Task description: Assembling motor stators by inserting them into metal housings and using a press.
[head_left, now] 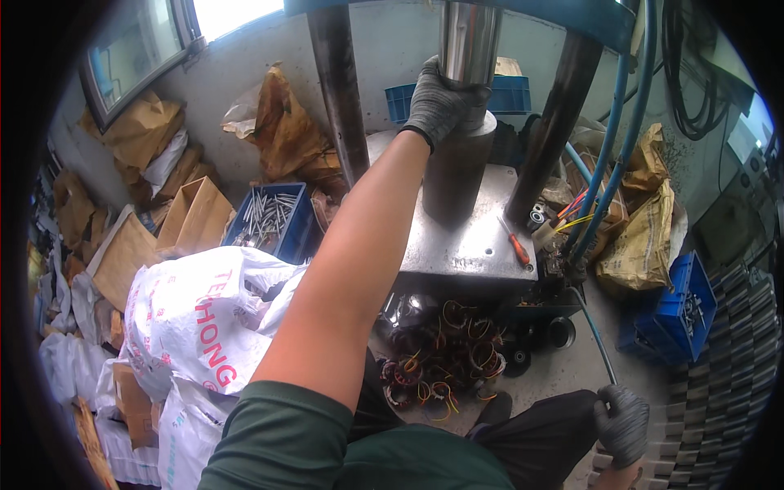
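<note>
My left hand [441, 100], in a grey glove, reaches up to the press and wraps round the lower end of a shiny metal cylinder [469, 41]. Below it a thick dark steel cylinder [459, 175] stands upright on the metal press bed [457, 253]. What lies under my palm is partly hidden. Low on the right, my gloved right hand [622, 423] is closed round the end of a long thin lever rod [599, 335], which slants up toward the press base. An orange-handled screwdriver [518, 247] rests on the bed's right side.
Wound motor stators with coloured wires [441, 351] crowd the floor below the bed. White sacks [192, 318] and a blue bin of metal shafts [269, 216] stand left. At right are blue hoses [625, 155], a blue crate [674, 314] and stacked metal parts [719, 376]. Dark columns [339, 90] flank the press.
</note>
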Demonstrator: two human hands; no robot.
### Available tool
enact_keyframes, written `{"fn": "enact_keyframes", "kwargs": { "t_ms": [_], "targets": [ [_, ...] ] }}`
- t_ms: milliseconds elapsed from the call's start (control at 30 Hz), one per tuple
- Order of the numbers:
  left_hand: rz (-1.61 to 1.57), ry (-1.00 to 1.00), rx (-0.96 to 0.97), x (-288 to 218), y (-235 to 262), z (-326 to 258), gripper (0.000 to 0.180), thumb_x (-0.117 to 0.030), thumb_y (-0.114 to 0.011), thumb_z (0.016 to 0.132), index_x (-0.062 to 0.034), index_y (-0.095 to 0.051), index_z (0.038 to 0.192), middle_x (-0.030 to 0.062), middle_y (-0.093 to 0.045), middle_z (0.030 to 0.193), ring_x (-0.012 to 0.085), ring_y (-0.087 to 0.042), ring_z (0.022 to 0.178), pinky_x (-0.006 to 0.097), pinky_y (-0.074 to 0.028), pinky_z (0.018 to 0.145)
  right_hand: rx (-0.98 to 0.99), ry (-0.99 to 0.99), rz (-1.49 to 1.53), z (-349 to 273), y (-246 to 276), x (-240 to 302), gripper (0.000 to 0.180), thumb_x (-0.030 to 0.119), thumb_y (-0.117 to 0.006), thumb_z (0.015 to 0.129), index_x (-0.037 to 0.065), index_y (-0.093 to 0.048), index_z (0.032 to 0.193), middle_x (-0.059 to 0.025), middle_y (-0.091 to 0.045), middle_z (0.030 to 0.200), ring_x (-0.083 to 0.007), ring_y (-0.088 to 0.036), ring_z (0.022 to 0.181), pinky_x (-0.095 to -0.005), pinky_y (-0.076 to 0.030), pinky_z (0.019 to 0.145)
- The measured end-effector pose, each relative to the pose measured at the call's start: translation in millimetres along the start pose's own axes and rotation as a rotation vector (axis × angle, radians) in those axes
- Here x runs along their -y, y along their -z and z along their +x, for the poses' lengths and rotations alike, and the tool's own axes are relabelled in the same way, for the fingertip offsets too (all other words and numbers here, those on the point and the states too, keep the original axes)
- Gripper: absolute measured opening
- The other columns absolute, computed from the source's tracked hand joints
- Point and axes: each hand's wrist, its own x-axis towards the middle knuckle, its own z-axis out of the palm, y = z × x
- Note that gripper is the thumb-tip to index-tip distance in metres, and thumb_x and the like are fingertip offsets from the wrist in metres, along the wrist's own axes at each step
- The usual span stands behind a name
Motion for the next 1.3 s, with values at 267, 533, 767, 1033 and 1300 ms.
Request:
{"fn": "enact_keyframes", "kwargs": {
  "t_ms": [267, 533, 767, 1033, 1300],
  "targets": [
    [0.112, -0.059, -0.022, 16, 3, 8, 0.069, -0.018, -0.092, 0.066, -0.0014, -0.056, 0.123, 0.0104, -0.071, 0.113, 0.0182, -0.069, 0.102, 0.032, -0.059, 0.088, -0.08, -0.002, -0.073, 2, -4, -3, 0.01, 0.01, -0.068, 0.077, 0.006, -0.071, 0.085, -0.0188, -0.068, 0.081, -0.0408, -0.067, 0.078, -0.0481, -0.054, 0.071],
    [0.0, -0.035, 0.006, 36, 12, 15, 0.073, -0.035, -0.089, 0.075, -0.0019, -0.054, 0.129, 0.0129, -0.067, 0.115, 0.0215, -0.066, 0.106, 0.035, -0.055, 0.094, -0.071, 0.025, -0.135, 0, -2, -2, 0.007, 0.007, -0.066, 0.079, 0.003, -0.068, 0.084, -0.0214, -0.066, 0.08, -0.0425, -0.066, 0.078, -0.0479, -0.053, 0.069],
    [-0.039, 0.071, 0.024, 44, 12, 19, 0.079, -0.034, -0.092, 0.072, -0.0021, -0.051, 0.132, 0.0127, -0.067, 0.116, 0.0222, -0.066, 0.107, 0.034, -0.054, 0.097, -0.067, -0.036, -0.116, 3, -2, 0, 0.008, 0.013, -0.071, 0.078, 0.006, -0.068, 0.079, -0.019, -0.065, 0.077, -0.0405, -0.066, 0.075, -0.0474, -0.053, 0.068],
    [0.012, 0.089, 0.02, 43, 10, 22, 0.082, -0.026, -0.093, 0.068, -0.0047, -0.05, 0.134, 0.0112, -0.067, 0.116, 0.021, -0.066, 0.107, 0.035, -0.055, 0.097, -0.054, 0.044, -0.098, 3, 1, -2, 0.014, 0.015, -0.071, 0.075, 0.007, -0.074, 0.086, -0.0168, -0.066, 0.077, -0.0383, -0.067, 0.075, -0.0468, -0.054, 0.07],
    [0.025, 0.033, 0.057, 42, 12, 24, 0.088, -0.026, -0.095, 0.066, -0.0052, -0.047, 0.137, 0.0118, -0.065, 0.12, 0.0216, -0.064, 0.111, 0.035, -0.055, 0.098, 0.048, 0.069, -0.092, 7, 6, -3, 0.017, 0.015, -0.069, 0.073, 0.007, -0.075, 0.087, -0.0155, -0.067, 0.081, -0.0385, -0.066, 0.076, -0.0479, -0.054, 0.071]
  ]
}}
